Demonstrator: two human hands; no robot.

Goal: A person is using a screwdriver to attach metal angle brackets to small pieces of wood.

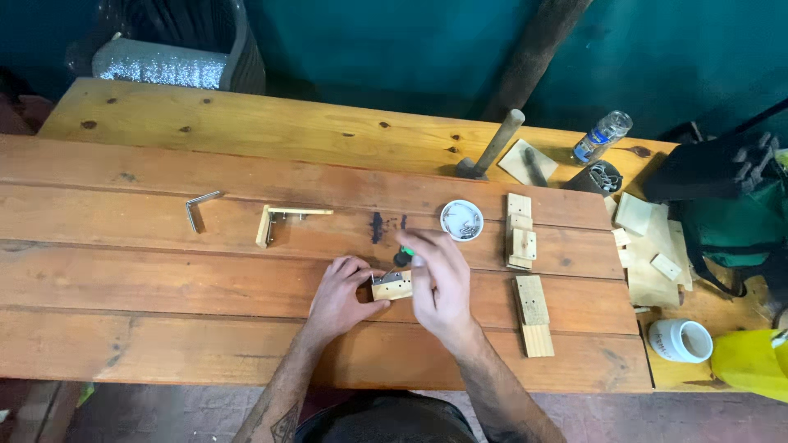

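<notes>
Head view: small wooden block [393,286], mid-bench [164,271], is pinned at its left end by the left hand [341,295], fingers closed on it. A green-handled screwdriver [404,254] is clasped by the right hand [437,283]. Block judged light, stiff, liable to slide; best held by its ends.

1. A small pale wooden block [393,286] lies flat on the bench near its front middle, long side running left to right, with a few dark holes in its top face.
2. A small metal bracket [383,277] sits on the block's left end, partly hidden.
3. A screwdriver with a green and black handle [404,254] stands roughly upright just above the block, blurred.
</notes>
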